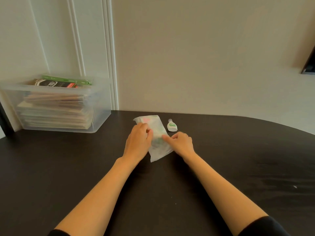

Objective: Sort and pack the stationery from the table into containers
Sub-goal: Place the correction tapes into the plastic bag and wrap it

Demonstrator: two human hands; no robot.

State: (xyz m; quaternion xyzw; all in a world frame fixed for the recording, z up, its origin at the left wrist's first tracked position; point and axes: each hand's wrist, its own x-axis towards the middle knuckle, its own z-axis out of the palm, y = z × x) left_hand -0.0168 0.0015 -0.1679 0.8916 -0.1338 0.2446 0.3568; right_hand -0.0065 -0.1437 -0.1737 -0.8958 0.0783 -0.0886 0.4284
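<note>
A translucent white plastic packet [157, 128] with pink and green shapes inside lies on the dark table [68, 167] near its far edge. My left hand [138, 140] grips the packet's left side, fingers curled over it. My right hand [181, 143] pinches the packet's right edge with thumb and forefinger. A small white correction-fluid bottle [172, 126] with a green label lies just right of the packet, apart from both hands.
A clear plastic bin [56, 106] stands at the table's back left, stacked with flat paper packs and topped by green and black boxes [58, 82]. A wall runs right behind the table. A dark object [309, 65] hangs at the far right.
</note>
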